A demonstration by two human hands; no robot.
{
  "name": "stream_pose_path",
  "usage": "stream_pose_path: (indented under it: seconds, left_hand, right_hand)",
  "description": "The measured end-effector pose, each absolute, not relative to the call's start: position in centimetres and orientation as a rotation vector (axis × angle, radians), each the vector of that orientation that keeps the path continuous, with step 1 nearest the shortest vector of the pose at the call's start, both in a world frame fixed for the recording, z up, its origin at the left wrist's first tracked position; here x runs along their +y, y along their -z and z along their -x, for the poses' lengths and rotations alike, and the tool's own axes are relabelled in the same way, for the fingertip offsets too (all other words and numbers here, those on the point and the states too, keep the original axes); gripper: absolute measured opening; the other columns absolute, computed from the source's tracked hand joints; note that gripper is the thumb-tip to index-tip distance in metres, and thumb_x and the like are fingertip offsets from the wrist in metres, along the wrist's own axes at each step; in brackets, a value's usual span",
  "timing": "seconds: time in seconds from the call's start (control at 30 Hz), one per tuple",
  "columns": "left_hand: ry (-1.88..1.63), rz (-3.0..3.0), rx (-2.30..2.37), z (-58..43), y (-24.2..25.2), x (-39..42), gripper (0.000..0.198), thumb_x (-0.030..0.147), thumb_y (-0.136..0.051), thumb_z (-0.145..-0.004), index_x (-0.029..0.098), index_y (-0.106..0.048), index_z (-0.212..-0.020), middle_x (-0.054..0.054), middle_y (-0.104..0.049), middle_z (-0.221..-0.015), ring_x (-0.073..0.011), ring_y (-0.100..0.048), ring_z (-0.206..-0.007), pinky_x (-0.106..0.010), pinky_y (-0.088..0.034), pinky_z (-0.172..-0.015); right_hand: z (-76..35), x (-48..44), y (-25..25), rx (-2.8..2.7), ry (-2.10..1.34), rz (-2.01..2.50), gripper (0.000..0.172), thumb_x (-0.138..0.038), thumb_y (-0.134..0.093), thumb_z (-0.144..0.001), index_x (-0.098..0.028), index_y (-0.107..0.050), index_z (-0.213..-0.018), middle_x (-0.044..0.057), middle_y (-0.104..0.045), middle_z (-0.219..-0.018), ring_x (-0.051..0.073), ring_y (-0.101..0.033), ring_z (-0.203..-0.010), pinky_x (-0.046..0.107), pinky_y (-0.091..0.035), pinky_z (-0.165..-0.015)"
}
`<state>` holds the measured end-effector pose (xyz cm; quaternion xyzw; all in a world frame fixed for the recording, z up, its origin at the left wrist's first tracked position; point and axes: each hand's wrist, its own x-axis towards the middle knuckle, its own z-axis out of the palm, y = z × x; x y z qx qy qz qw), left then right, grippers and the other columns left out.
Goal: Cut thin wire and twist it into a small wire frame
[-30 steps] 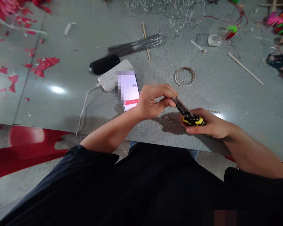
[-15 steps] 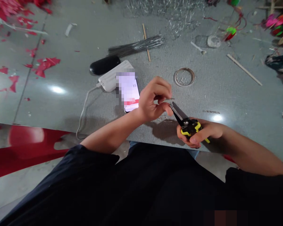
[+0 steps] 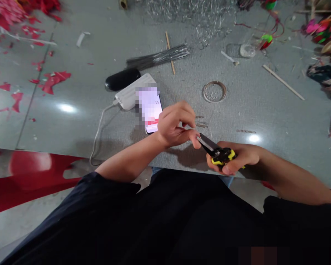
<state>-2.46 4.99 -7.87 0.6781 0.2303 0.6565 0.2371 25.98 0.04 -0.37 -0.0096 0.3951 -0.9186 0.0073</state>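
One pair of black-and-yellow pliers (image 3: 216, 151) sits right of frame centre, gripped in my right hand (image 3: 238, 157), long axis slanting up-left toward my curled left hand (image 3: 176, 124), whose hold I cannot tell.

Phone (image 3: 155, 110) left of the hand tool (image 3: 221, 154)

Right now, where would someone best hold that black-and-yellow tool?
Probably around the tool's yellow-edged handles, coming from the right of the picture, as the right hand does: its metal nose points up and left toward the left hand, leaving the handle end on the far side from those fingers.
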Motion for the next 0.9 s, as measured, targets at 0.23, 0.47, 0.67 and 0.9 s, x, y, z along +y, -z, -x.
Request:
stream_pose_path:
  seconds: [0.23,0.47,0.67,0.9]
  left_hand:
    - [-1.515,-1.831,0.432,1.8,2.6,3.7,0.088,0.113,-0.074,-0.103,0.027,-0.086,-0.099,-0.001,-0.078,-0.075,-0.0104,-0.068,-0.053,-0.028,-0.048,-0.051]
    - [-1.422,-1.75,0.707,1.9,2.4,3.1,0.067,0.09,-0.078,-0.122,0.026,-0.085,-0.104,-0.003,-0.084,-0.084,-0.0137,-0.08,-0.066,-0.028,-0.061,-0.06]
    - [-1.417,-1.757,1.09,2.1,2.1,2.5,0.068,0.092,-0.062,-0.128,0.029,-0.089,-0.124,-0.002,-0.084,-0.089,-0.0121,-0.074,-0.06,-0.032,-0.062,-0.058]
    - [-1.477,-1.741,1.124,2.5,1.8,2.9,0.063,0.083,-0.064,-0.132,0.027,-0.091,-0.123,-0.002,-0.083,-0.088,-0.0107,-0.07,-0.056,-0.029,-0.058,-0.053]
  right_hand:
    - [-28.4,1.4,-4.5,1.914,2.504,-0.817,0.034,-0.045,-0.11,-0.106,-0.021,-0.09,-0.12,0.001,-0.076,-0.097,0.018,-0.066,-0.081,0.029,-0.053,-0.074]
    - [-29.1,2.0,-4.2,1.903,2.397,-1.115,0.05,-0.061,-0.116,-0.098,-0.028,-0.094,-0.129,0.004,-0.082,-0.1,0.026,-0.072,-0.087,0.039,-0.058,-0.078]
    - [-30.1,3.1,-4.5,2.083,2.218,-1.284,0.05,-0.063,-0.115,-0.098,-0.03,-0.093,-0.129,0.006,-0.084,-0.107,0.03,-0.075,-0.094,0.045,-0.06,-0.084]
    - [-31.9,5.5,-0.8,2.524,1.665,-2.255,0.054,-0.056,-0.111,-0.103,-0.024,-0.081,-0.135,0.009,-0.08,-0.111,0.027,-0.07,-0.095,0.048,-0.054,-0.094]
